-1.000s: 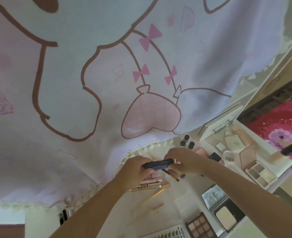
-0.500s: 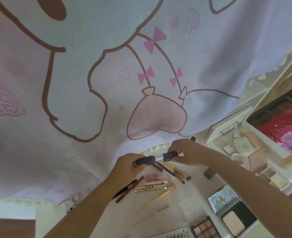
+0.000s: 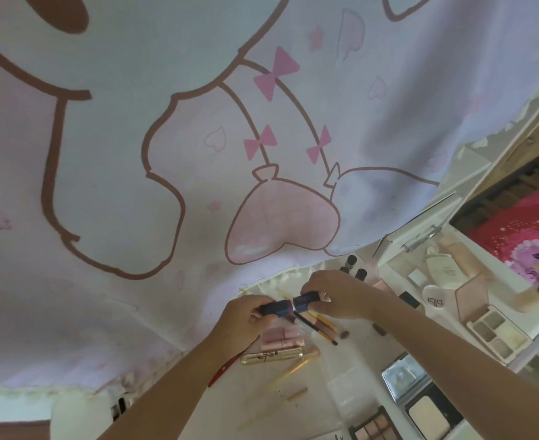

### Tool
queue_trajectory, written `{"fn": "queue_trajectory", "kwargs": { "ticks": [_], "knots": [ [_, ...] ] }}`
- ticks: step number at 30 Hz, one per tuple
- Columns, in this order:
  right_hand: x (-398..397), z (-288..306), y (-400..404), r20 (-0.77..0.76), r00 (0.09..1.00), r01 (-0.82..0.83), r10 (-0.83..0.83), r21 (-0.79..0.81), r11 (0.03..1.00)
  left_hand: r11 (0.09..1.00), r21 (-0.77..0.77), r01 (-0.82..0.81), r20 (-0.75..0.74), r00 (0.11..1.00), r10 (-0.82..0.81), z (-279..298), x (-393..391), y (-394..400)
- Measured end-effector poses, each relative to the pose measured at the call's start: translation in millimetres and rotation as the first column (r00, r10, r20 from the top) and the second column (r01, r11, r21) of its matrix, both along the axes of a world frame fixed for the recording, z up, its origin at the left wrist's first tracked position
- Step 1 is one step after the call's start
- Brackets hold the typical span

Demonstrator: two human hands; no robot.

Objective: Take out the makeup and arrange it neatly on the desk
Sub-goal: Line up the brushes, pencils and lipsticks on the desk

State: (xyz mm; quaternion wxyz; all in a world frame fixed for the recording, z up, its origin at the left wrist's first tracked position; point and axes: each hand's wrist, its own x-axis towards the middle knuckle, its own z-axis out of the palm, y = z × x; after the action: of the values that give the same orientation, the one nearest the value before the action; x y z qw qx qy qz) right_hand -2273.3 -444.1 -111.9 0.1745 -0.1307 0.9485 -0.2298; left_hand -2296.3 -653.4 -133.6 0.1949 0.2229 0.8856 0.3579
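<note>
A person's left hand point(image 3: 246, 315) and right hand point(image 3: 335, 295) each close their grip around one end of a dark, glossy lipstick tube point(image 3: 289, 306), held above the far middle of the white bench point(image 3: 350, 360). Much makeup already lies out: a gold tube point(image 3: 271, 357), slim brushes point(image 3: 320, 328), and hard, flat palettes point(image 3: 377, 428). The open case point(image 3: 500, 325) on the right appears to hold more.

Eyeshadow palette point(image 3: 376, 429) cut by bottom edge.
</note>
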Motion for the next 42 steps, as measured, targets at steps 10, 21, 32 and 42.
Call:
{"fn": "queue_trajectory", "kwargs": {
  "ticks": [10, 21, 32, 42],
  "knots": [
    [18.9, -30.9, 5.1, -0.084, 0.894, 0.445, -0.439, 0.064, 0.893, 0.918, -0.258, 0.303, 0.039, 0.952, -0.303, -45.5, -44.7, 71.6],
    [27.2, -45.7, 27.7, -0.015, 0.82, 0.55, -0.572, 0.298, 0.78, 0.953, -0.066, 0.297, 0.096, 0.952, -0.29, -92.9, -31.3, 144.7],
    [3.7, -48.9, 27.4, 0.023, 0.768, 0.602, -0.64, 0.316, 0.734, 0.985, -0.092, 0.142, -0.047, 0.988, -0.147, -107.8, -40.1, 139.2],
    [5.4, -42.4, 20.6, -0.087, 0.788, 0.588, -0.609, 0.397, 0.705, 0.915, -0.357, 0.191, -0.366, 0.872, -0.325, -92.1, -51.2, 92.1]
  ]
}}
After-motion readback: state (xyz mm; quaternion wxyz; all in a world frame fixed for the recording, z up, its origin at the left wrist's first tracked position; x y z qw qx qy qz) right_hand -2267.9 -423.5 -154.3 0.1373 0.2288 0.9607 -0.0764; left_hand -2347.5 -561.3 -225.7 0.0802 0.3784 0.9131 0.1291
